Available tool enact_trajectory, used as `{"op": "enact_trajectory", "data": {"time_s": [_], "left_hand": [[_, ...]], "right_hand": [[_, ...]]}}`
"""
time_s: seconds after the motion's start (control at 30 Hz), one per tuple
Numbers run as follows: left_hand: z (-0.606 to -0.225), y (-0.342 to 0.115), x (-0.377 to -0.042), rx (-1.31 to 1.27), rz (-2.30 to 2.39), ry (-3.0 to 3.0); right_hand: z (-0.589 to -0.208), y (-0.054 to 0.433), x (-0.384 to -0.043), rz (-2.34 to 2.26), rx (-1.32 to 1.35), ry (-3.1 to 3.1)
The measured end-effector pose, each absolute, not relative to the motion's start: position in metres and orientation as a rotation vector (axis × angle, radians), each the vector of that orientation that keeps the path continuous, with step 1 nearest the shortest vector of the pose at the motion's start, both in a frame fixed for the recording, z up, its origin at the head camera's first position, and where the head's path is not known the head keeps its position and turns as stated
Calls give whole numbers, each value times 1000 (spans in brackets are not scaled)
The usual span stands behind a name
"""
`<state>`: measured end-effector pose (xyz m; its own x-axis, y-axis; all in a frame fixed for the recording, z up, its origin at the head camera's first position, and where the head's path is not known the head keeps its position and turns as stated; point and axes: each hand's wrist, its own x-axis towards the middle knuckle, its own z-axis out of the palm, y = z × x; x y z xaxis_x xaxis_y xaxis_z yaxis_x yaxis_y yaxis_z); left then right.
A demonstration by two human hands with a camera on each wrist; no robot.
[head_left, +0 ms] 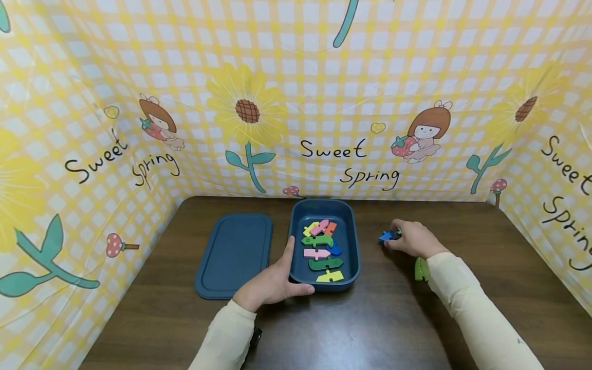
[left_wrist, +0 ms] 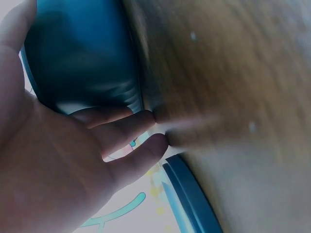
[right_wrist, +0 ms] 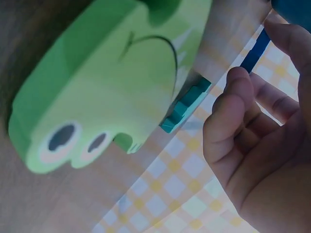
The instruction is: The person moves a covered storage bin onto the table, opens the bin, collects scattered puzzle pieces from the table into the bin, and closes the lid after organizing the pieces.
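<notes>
A dark blue box (head_left: 350, 281) holds several flat puzzle pieces in yellow, pink, orange, green and blue. My left hand (head_left: 274, 280) lies along the box's left wall, index finger at the rim and thumb across the near corner. Its other fingers (left_wrist: 129, 131) extend low beside the wall. To the right of the box, my right hand (head_left: 415, 238) pinches a blue puzzle piece (head_left: 387, 236) between thumb and fingertips; it appears edge-on in the right wrist view. Near that hand are a light green frog-faced piece (right_wrist: 112, 87) and a smaller teal-green piece (right_wrist: 187, 105).
The box's dark blue lid (head_left: 236, 254) lies flat to the left of the box on the brown wooden table (head_left: 365, 329). A yellow checked cloth (head_left: 296, 103) with printed flowers and figures hangs behind the table and along both sides.
</notes>
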<state>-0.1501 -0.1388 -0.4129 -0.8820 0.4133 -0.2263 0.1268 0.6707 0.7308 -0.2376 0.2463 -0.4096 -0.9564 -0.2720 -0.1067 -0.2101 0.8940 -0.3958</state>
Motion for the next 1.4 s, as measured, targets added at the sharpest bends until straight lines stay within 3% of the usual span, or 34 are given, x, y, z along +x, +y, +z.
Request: {"op": "enact_trajectory", "data": {"time_s": [1.4], "left_hand": [[-414,-138,-150,416,1046,2517]], "right_hand": [[-400,238,-236,-856,-351,2906]]}}
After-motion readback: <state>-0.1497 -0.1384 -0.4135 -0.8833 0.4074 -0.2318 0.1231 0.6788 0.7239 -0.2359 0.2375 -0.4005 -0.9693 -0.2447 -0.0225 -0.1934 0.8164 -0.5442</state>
